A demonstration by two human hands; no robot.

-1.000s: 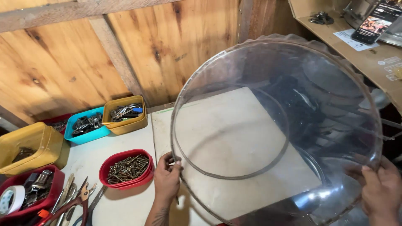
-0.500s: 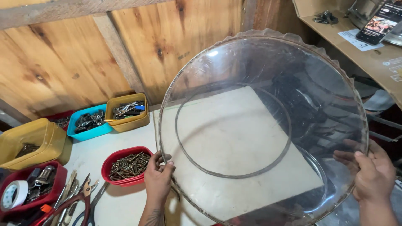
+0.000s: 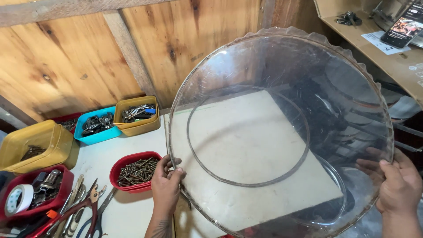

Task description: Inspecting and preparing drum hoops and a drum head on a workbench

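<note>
Above the bench (image 3: 132, 211), a large clear round cover (image 3: 282, 132) with a scalloped rim is held up tilted, pinched only at its edges. Its thin plastic looks liable to flex and slip. Left hand (image 3: 166, 187) is closed on the lower left rim; right hand (image 3: 398, 185) clasps the right rim. A drop could tip the red tub of screws (image 3: 134, 172) just beside the left hand.
</note>
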